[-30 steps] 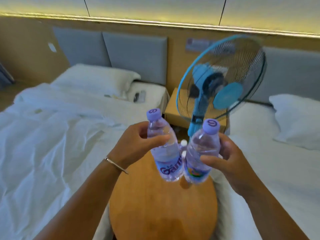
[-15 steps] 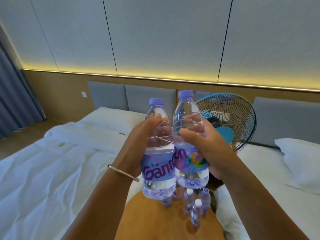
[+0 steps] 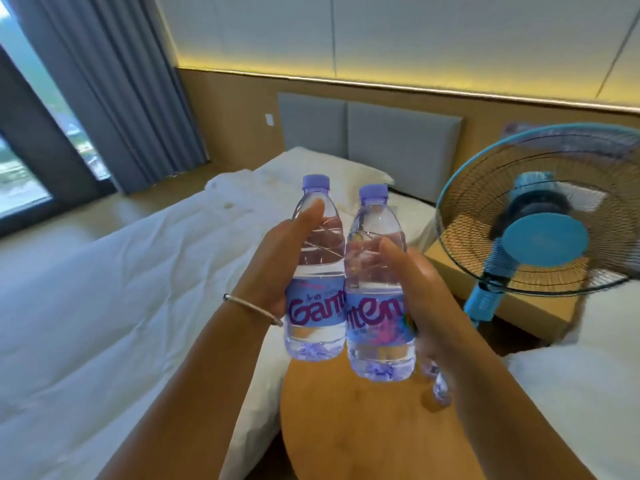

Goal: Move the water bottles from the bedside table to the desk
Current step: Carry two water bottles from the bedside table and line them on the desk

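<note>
Two clear water bottles with purple caps and blue labels are held upright side by side, in the air above a round wooden table [image 3: 363, 431]. My left hand [image 3: 273, 268] grips the left bottle [image 3: 317, 289] around its middle. The right bottle [image 3: 375, 306] is gripped by my right hand [image 3: 415, 292]. Behind my right forearm, parts of other small bottles [image 3: 438, 382] show on the table, mostly hidden.
A blue pedestal fan [image 3: 543, 233] stands close on the right, in front of a square wooden bedside table [image 3: 519, 303]. White beds lie left [image 3: 121, 306] and right [image 3: 588, 393]. Grey curtains [image 3: 114, 84] and a window are at the far left.
My view has swung left, toward the window and curtains. Both bottles stay gripped and upright in front of me; the fan now sits further right in view.
</note>
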